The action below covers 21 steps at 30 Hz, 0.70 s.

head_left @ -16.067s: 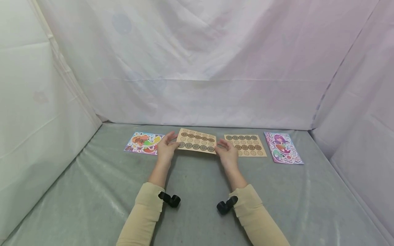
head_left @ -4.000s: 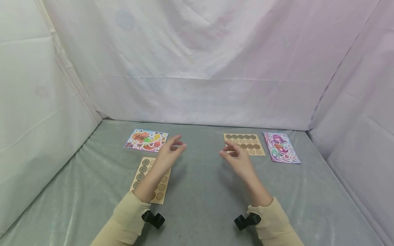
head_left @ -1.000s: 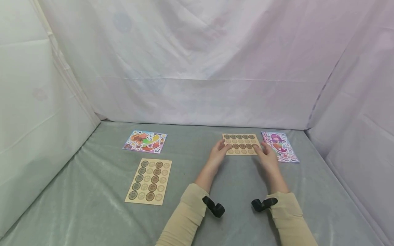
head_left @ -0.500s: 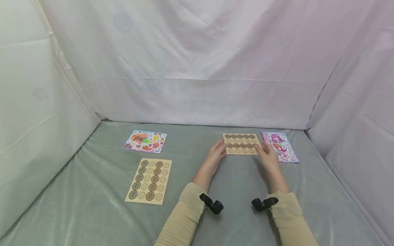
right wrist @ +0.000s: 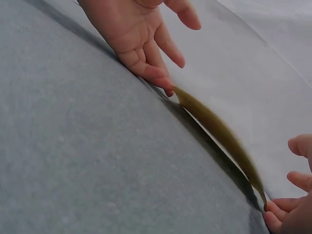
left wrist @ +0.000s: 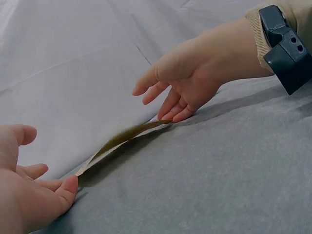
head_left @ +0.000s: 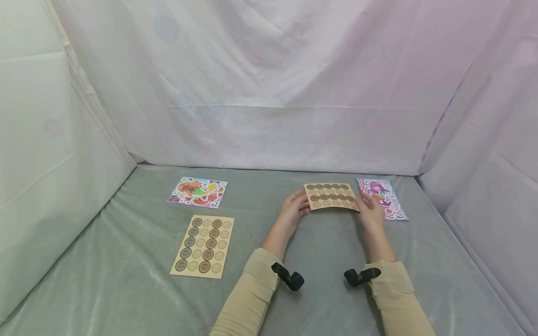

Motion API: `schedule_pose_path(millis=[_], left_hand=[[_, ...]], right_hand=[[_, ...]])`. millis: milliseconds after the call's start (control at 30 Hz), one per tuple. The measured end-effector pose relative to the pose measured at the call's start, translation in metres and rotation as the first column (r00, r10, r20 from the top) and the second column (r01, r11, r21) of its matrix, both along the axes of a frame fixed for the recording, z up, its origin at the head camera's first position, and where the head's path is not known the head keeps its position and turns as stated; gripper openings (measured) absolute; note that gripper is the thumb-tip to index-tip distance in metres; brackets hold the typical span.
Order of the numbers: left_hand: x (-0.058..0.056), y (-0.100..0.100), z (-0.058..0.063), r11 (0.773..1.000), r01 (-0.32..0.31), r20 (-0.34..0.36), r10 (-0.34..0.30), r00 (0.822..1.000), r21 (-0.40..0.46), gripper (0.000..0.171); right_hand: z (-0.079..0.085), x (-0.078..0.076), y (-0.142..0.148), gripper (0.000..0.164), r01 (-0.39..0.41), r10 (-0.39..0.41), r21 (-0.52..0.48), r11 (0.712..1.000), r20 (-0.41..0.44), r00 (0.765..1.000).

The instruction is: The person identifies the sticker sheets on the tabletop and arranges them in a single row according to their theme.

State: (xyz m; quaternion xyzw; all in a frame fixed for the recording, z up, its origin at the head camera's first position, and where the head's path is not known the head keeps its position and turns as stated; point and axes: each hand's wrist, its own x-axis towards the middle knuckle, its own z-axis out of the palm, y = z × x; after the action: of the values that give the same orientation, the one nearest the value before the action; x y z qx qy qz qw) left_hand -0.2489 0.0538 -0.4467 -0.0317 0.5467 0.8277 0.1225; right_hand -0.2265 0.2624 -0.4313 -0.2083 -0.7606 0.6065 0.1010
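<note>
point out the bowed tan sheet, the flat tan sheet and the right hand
bowed tan sheet (head_left: 331,196): head view, centre of printed face
flat tan sheet (head_left: 203,247): head view, centre of printed face
right hand (head_left: 371,216): head view, middle of hand

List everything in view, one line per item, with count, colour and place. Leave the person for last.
Bowed seal sheet: one, tan with brown round seals, between the hands, its middle arched off the table
Flat seal sheet: one, tan with brown round seals, front left
Orange-haired mermaid sheet: one, multicoloured, back left
Purple-haired mermaid sheet: one, multicoloured, back right, partly behind the right hand
Table covering: one, grey, under everything
Cloth walls: three sides, whitish, left, back and right
Wrist cameras: two, black, one per wrist
Sleeves: two, beige, on the forearms
Hands: two, bare; left hand and right hand at opposite ends of the bowed seal sheet
</note>
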Motion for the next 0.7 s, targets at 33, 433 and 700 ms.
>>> schedule_pose_path(millis=[33, 433, 700], left_hand=[[0.0001, -0.0003, 0.0002, 1.000, -0.001, 0.001, 0.001, 1.000, -0.006, 0.048], [0.0025, -0.0012, 0.0048, 0.989, -0.059, 0.042, 0.066, 0.997, -0.137, 0.043], [0.0052, -0.0010, 0.0034, 0.976, -0.096, 0.003, 0.099, 0.995, -0.196, 0.042]], right_hand=[[-0.0001, 0.0001, 0.0001, 0.054, 0.004, -0.004, -0.008, 1.000, 0.001, 1.000], [0.0029, 0.0033, 0.0005, 0.055, 0.023, -0.020, -0.036, 0.999, 0.084, 0.996], [0.0029, 0.0049, 0.0002, 0.052, 0.033, -0.030, -0.023, 0.999, 0.119, 0.992]])
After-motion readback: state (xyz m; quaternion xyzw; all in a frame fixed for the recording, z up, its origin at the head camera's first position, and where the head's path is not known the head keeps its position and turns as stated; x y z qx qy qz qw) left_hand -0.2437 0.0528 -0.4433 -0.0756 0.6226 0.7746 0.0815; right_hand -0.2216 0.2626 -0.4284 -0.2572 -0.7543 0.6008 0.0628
